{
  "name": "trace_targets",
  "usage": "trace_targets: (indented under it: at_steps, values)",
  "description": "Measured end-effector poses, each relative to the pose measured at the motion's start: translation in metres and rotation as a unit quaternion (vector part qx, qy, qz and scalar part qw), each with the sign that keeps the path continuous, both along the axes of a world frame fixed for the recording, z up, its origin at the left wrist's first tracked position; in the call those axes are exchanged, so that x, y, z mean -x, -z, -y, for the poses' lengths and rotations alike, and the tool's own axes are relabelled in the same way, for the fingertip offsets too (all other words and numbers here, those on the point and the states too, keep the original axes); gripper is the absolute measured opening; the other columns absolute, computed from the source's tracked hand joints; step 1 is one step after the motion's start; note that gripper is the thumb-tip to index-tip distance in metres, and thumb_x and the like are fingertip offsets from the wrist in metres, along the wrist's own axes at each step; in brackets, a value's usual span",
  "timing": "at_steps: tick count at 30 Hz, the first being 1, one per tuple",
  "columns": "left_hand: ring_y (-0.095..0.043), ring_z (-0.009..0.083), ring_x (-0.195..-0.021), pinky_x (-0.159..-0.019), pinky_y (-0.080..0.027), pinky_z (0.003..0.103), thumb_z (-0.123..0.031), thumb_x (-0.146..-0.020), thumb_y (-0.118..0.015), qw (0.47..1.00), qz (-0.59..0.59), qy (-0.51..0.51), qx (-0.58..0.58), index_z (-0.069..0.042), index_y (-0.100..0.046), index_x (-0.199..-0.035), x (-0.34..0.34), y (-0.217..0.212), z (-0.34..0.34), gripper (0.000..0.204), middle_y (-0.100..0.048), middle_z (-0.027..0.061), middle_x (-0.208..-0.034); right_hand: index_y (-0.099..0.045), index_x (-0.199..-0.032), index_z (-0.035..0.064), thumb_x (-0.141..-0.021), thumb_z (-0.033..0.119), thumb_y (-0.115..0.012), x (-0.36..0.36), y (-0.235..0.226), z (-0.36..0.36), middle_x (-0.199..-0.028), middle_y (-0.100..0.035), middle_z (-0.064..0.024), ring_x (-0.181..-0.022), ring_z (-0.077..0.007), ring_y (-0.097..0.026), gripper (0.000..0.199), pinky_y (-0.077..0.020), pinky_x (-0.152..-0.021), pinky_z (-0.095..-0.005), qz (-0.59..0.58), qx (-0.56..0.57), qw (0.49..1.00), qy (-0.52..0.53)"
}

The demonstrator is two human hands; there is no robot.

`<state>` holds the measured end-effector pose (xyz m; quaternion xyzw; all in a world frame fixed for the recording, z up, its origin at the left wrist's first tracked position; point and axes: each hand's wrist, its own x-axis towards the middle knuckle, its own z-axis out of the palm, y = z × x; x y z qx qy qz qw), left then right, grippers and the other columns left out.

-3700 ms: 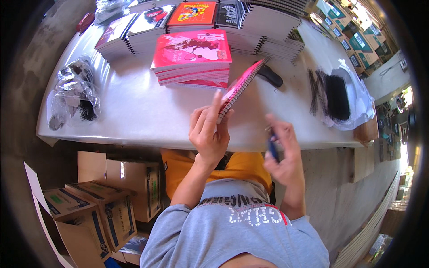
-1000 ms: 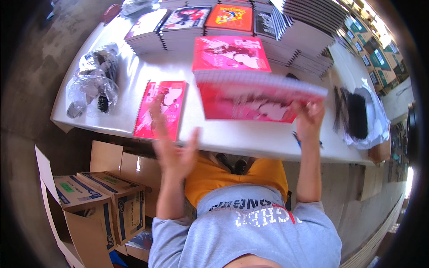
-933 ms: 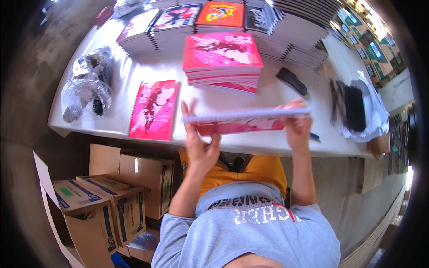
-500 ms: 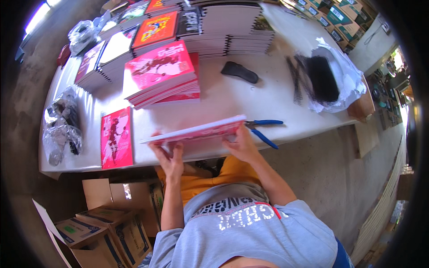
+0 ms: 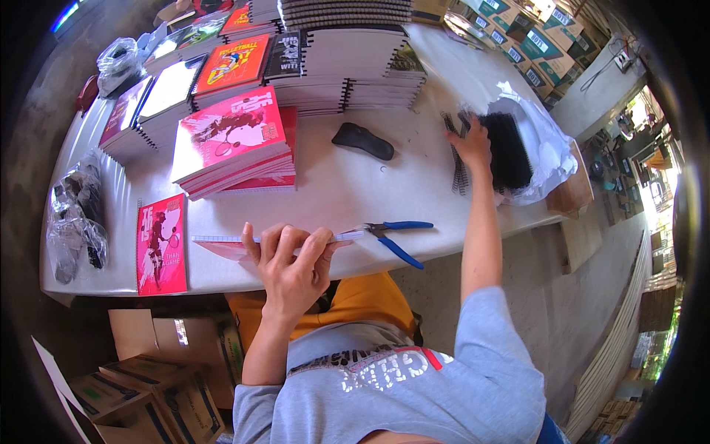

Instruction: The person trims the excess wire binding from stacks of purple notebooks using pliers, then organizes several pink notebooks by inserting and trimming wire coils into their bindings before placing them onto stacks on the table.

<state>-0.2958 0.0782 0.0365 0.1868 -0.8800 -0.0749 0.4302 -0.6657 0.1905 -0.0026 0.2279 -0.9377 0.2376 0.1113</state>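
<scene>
My left hand (image 5: 288,259) is closed on a thin pink-covered stack of pages, an unbound notebook (image 5: 222,246), held nearly edge-on above the table's front edge. Stretched out to the right, my right hand (image 5: 472,144) reaches onto loose black spiral binding coils (image 5: 460,174), fingers apart. Whether a coil is between its fingertips is hard to make out. Beside it lies a dense bundle of black coils (image 5: 509,152) in white wrapping (image 5: 553,166). Blue-handled pliers (image 5: 399,233) rest just right of the notebook. A finished pink spiral notebook (image 5: 163,244) lies flat at the left.
A stack of pink notebooks (image 5: 233,137) stands behind my left hand, with taller piles of spiral notebooks (image 5: 347,63) farther back. A black elongated object (image 5: 362,140) lies mid-table. Crumpled clear plastic (image 5: 78,222) sits at the left edge; cardboard boxes (image 5: 155,392) are below.
My right hand has let go of the notebook and moved far right to the coils. My left hand now holds the notebook alone, gripping its upper edge. The view has shifted a little.
</scene>
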Motion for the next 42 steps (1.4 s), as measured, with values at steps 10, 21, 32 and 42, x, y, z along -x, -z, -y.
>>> trace_targets:
  at_steps: [10,21,32,42]
  values:
    - [-0.051,0.0197,-0.085,-0.108,-0.013,0.045,-0.017,-0.07,-0.073,1.0,-0.018,0.022,0.012,-0.018,-0.066,-0.086,-0.004,0.007,0.007,0.018,-0.05,-0.0007,-0.074,-0.051,-0.119,0.0025,-0.085,0.013,-0.042,0.083,-0.033,0.013,-0.119,-0.05,-0.0312,-0.113,-0.0423,-0.049,0.037,-0.0409,-0.094,-0.048,0.016,-0.253,0.963,-0.096]
    - [-0.055,0.0175,-0.094,-0.112,-0.003,0.046,-0.025,-0.067,-0.075,0.999,-0.025,0.03,0.034,-0.024,-0.068,-0.098,-0.012,0.008,0.019,0.032,-0.048,-0.0029,-0.074,-0.054,-0.125,0.0121,-0.085,0.009,-0.05,-0.119,-0.112,0.0,-0.111,-0.059,-0.0119,-0.097,-0.0175,-0.056,0.04,-0.0441,-0.085,-0.0325,0.254,0.118,0.863,-0.42]
    - [-0.055,0.0167,-0.102,-0.113,0.003,0.046,-0.036,-0.063,-0.079,0.998,-0.059,0.016,0.031,-0.025,-0.069,-0.09,-0.005,0.014,0.018,0.031,-0.049,-0.0049,-0.069,-0.07,-0.095,0.0058,-0.073,-0.007,-0.067,-0.218,-0.08,0.006,-0.088,-0.064,-0.0065,-0.08,-0.0153,-0.062,0.025,-0.0496,-0.072,-0.0262,0.172,0.235,0.836,-0.465]
    - [-0.055,0.0175,-0.1,-0.112,0.002,0.048,-0.029,-0.065,-0.077,0.997,-0.066,0.041,-0.019,-0.021,-0.067,-0.08,-0.006,0.01,0.016,0.02,-0.048,-0.0029,-0.069,-0.071,-0.091,0.0044,-0.071,-0.009,-0.069,-0.212,-0.072,0.011,-0.089,-0.063,-0.0071,-0.083,-0.0141,-0.061,0.024,-0.0512,-0.071,-0.0252,0.316,0.261,0.768,-0.492]
